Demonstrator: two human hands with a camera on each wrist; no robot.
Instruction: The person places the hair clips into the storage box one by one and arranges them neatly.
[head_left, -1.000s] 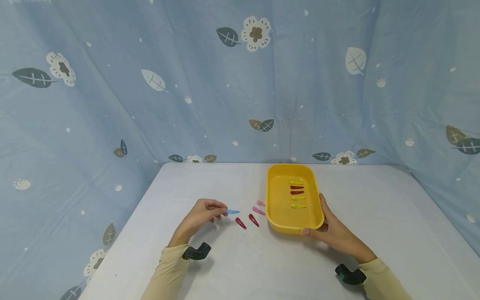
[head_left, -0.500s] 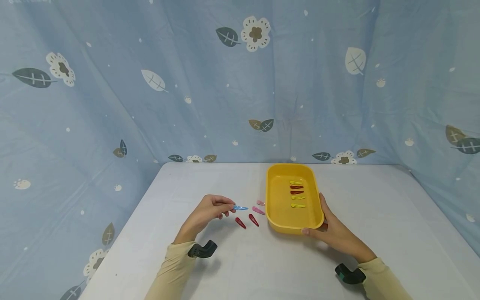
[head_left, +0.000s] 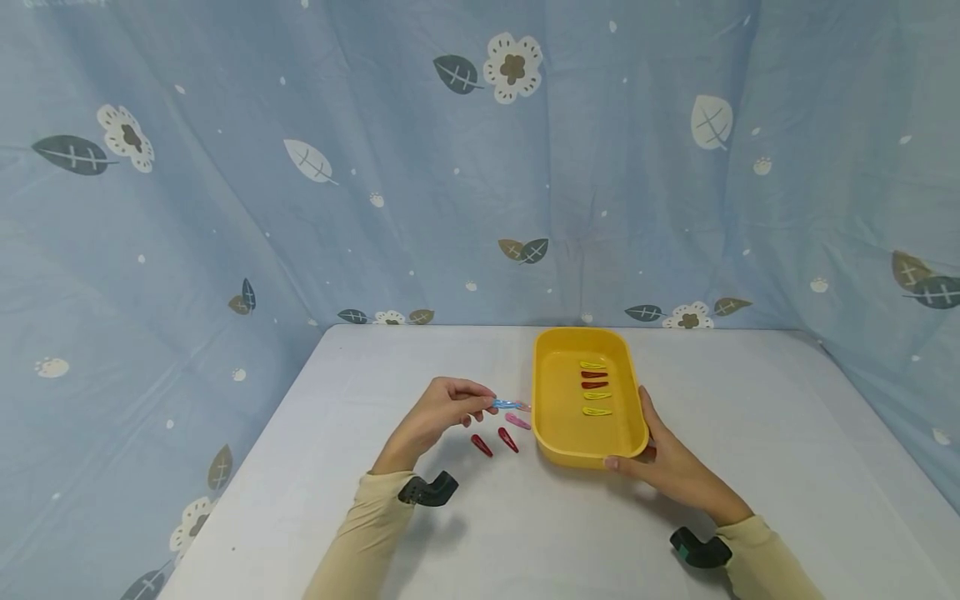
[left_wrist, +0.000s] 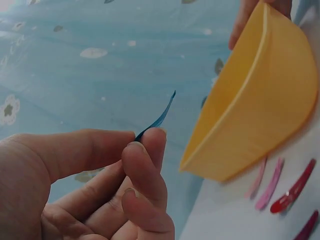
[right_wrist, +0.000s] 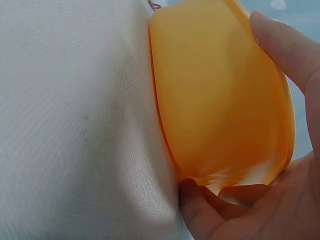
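My left hand (head_left: 438, 418) pinches a light blue snap hair clip (head_left: 506, 404) between thumb and fingertips, raised off the table just left of the tray. In the left wrist view, the thin blue clip (left_wrist: 161, 119) sticks up past the fingertips. My right hand (head_left: 678, 469) grips the near right corner of a yellow tray (head_left: 558, 410), thumb at the rim, fingers curled round the outer wall (right_wrist: 215, 95). Inside the tray, yellow hair clips (head_left: 597, 396) and red hair clips (head_left: 594, 375) lie in a column.
Two pink hair clips (head_left: 517, 421) lie against or close to the tray's left side. Two dark red clips (head_left: 482, 446) lie nearer on the white table (head_left: 480, 533). A blue patterned curtain (head_left: 390, 167) hangs behind and to the left.
My left hand has moved right and slightly away with the blue hair clip, toward the tray's left edge. My right hand and the tray have stayed in place.
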